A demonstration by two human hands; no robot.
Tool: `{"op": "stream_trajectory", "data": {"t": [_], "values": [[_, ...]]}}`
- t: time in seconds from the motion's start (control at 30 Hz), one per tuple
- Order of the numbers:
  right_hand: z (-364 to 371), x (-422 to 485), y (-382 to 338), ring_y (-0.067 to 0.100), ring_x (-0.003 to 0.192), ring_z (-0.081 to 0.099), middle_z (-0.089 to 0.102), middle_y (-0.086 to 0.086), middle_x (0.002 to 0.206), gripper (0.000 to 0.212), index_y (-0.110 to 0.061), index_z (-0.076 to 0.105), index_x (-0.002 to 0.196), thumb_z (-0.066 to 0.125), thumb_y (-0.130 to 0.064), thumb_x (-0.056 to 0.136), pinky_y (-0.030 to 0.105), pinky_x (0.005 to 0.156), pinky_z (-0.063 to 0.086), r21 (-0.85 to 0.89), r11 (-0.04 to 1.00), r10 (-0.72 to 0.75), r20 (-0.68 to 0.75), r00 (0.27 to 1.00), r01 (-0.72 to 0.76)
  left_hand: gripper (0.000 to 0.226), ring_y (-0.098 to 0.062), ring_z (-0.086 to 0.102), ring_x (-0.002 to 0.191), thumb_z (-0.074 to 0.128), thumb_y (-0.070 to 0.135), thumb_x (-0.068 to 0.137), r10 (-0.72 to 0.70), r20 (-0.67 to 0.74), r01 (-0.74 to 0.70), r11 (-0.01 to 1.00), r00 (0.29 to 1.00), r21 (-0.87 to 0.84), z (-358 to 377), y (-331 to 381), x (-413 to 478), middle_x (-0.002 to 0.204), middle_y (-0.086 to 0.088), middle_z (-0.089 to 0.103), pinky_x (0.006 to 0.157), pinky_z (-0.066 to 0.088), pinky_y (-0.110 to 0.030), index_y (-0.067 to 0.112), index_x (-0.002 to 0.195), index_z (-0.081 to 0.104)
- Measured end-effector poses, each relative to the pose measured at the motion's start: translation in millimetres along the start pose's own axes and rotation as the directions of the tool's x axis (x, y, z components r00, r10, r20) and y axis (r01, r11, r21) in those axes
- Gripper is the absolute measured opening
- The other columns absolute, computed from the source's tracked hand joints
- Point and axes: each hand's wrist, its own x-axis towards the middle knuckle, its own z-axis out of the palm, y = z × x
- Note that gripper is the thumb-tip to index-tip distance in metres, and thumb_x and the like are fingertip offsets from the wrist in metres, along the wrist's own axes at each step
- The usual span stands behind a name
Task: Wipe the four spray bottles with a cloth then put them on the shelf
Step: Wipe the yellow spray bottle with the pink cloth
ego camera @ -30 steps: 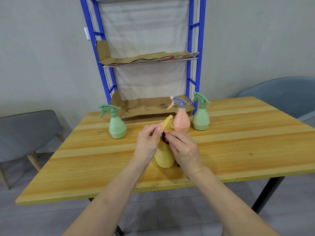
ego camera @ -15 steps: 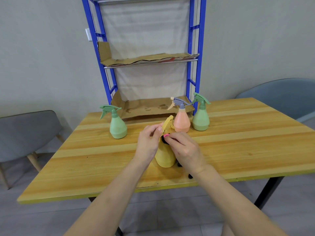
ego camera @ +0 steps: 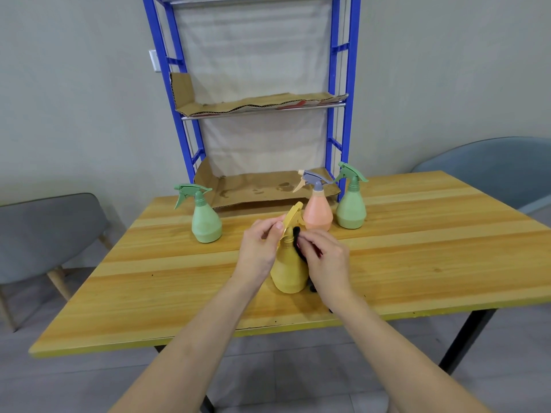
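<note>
Quick count: four plastic spray bottles, namely a left green bottle point(ego camera: 205, 225), a right green bottle point(ego camera: 351, 210), one peach bottle with a grey trigger point(ego camera: 318, 214) and one yellow bottle point(ego camera: 288, 272). One black cloth point(ego camera: 296, 242), one wooden table point(ego camera: 432, 248), one blue metal shelf rack point(ego camera: 167, 93) holding two cardboard liners, upper cardboard sheet point(ego camera: 253, 102) and lower cardboard sheet point(ego camera: 262, 189). Two chairs: grey chair point(ego camera: 50, 234), blue-grey chair point(ego camera: 492, 168).

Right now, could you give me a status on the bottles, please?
Left hand pinches sprayer of yellow bottle; right hand holds dark cloth to its neck. Peach bottle, green bottles stand on table. Shelf holds none; nothing obstructs.
</note>
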Motion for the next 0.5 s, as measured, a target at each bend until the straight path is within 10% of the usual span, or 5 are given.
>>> {"op": "stream_trajectory", "data": {"t": [0.37,0.5], "values": [[2,-9,-21,0.002,0.084,0.062,0.073,-0.001,0.096,0.016,-0.011,0.082,0.104,0.079,-0.006,0.089,0.005,0.081,0.043,-0.080,0.994,0.067,-0.016,0.998,-0.068,0.026,-0.007,0.062,0.111,0.055,0.019,0.106,0.018,-0.014,-0.018,1.000,1.000,-0.005,2,2,0,0.112,0.009,0.072,0.106,0.049,-0.040,0.025,0.123,0.074],[8,-9,-23,0.008,0.082,0.066,0.073,0.000,0.092,0.013,-0.010,0.083,0.098,0.082,-0.007,0.086,0.016,0.079,0.051,-0.041,0.992,0.115,-0.066,0.991,-0.118,0.027,-0.007,0.063,0.111,0.055,0.019,0.105,0.017,-0.001,-0.017,1.000,1.000,-0.011,1,3,-1,0.113,0.006,0.072,0.106,0.048,-0.039,0.022,0.122,0.076]]}}
